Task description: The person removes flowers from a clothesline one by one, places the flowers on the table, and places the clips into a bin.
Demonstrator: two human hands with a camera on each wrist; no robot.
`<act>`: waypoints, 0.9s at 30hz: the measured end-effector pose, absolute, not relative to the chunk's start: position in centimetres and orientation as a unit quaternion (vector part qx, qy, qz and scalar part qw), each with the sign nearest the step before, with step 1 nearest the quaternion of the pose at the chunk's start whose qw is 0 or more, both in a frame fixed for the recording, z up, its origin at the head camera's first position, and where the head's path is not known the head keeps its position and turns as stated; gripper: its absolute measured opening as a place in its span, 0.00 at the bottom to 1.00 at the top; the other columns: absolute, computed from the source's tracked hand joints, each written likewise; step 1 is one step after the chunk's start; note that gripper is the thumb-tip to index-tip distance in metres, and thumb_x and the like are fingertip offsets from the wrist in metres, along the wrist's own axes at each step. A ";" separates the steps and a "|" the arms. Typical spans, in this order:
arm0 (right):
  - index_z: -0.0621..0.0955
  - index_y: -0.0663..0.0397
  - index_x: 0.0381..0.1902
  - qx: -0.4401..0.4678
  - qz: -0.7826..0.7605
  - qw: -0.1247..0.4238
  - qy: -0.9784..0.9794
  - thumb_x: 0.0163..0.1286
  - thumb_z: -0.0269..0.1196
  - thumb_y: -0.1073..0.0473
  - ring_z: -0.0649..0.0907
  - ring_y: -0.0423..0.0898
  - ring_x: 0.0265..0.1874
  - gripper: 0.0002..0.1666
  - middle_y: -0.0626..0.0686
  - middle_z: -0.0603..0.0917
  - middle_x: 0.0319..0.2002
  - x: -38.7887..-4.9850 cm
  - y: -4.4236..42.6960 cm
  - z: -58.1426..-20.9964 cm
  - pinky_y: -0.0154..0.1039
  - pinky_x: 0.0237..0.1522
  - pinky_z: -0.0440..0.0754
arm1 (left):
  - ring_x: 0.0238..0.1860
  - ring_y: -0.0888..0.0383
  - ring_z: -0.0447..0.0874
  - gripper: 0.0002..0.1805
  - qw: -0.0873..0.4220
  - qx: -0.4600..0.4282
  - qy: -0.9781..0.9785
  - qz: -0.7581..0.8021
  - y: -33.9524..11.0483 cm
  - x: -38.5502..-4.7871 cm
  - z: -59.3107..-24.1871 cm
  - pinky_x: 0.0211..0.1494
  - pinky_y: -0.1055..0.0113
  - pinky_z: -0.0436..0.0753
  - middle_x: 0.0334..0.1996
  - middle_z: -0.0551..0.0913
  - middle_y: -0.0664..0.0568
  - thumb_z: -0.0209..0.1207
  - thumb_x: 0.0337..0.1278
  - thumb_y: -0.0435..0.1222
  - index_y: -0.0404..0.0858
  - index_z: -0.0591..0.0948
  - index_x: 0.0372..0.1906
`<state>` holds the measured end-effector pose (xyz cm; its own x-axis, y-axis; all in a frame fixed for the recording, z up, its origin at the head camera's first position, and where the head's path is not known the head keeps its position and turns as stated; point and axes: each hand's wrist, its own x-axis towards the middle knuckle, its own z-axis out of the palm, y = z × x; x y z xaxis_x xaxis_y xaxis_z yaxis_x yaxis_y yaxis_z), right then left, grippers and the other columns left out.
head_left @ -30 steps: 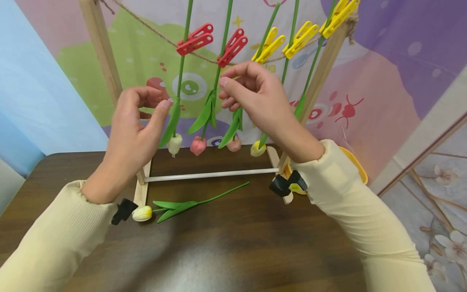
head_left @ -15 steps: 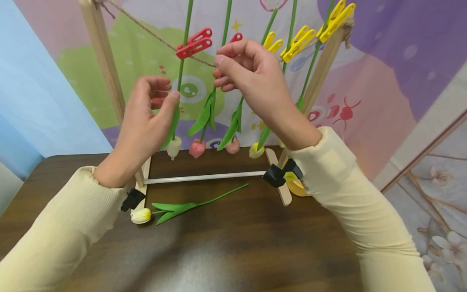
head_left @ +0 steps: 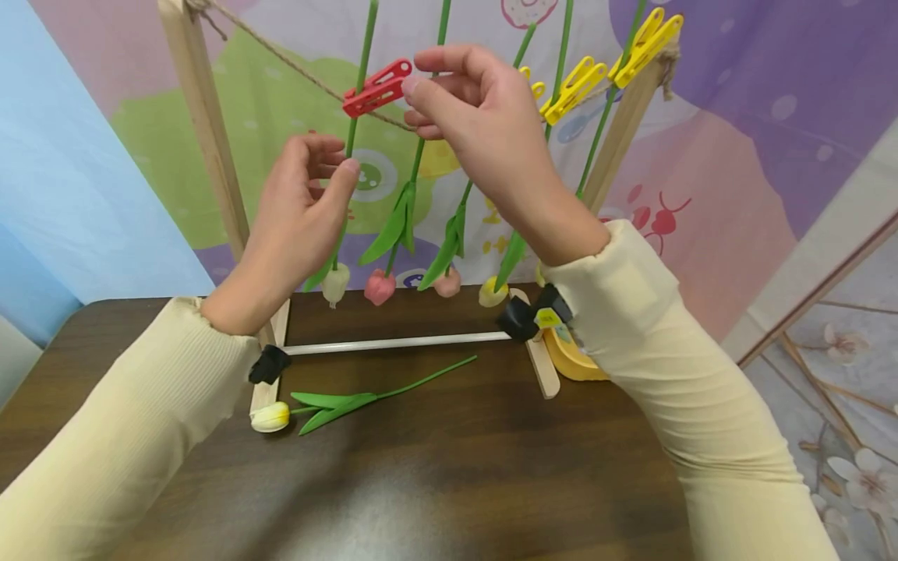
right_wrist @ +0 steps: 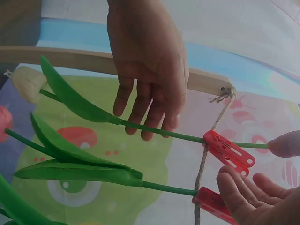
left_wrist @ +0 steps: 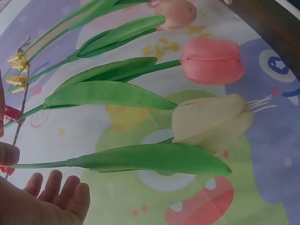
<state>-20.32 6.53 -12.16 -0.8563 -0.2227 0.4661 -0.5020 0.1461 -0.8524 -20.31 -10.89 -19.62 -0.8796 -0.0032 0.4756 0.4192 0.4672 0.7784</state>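
Observation:
Artificial tulips hang head down from a rope [head_left: 302, 66], held by clothespins. My left hand [head_left: 298, 206] is beside the stem of the white tulip [head_left: 336, 284], fingers relaxed; in the left wrist view its fingertips are just below that stem. The red clothespin [head_left: 376, 89] pins this stem to the rope. My right hand [head_left: 484, 117] hovers by that clothespin, thumb and fingers apart, in front of a second red clothespin [right_wrist: 213, 202] that it hides in the head view. A pink tulip [head_left: 380, 287] hangs from that one. Neither hand grips anything.
A wooden frame [head_left: 203, 117] carries the rope, with a white rod [head_left: 400, 343] low across it. On the dark table [head_left: 421, 483] lies a yellow-white tulip [head_left: 270, 417]. Yellow clothespins [head_left: 575, 89] hold more tulips at right. A yellow container [head_left: 575, 362] stands behind the right foot.
Both hands have risen. My left hand has also moved right to the white tulip's stem, and my right hand has come up and slightly left to the first red clothespin.

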 end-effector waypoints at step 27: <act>0.68 0.56 0.65 0.217 0.558 0.064 -0.798 0.68 0.56 0.62 0.82 0.43 0.44 0.27 0.55 0.81 0.51 -21.0 5.5 -11.1 0.30 0.49 0.79 | 0.44 0.61 0.75 0.17 0.192 -0.116 -0.829 -0.513 -10.3 -21.0 -19.4 0.36 0.73 0.74 0.44 0.78 0.49 0.40 0.71 0.44 0.37 0.72 0.52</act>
<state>-20.99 5.50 -11.12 -0.8974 -0.2762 0.3441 -0.4180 0.2826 -0.8633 -21.04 -10.27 -19.36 -0.8992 -0.0058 0.4375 0.3889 0.4477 0.8052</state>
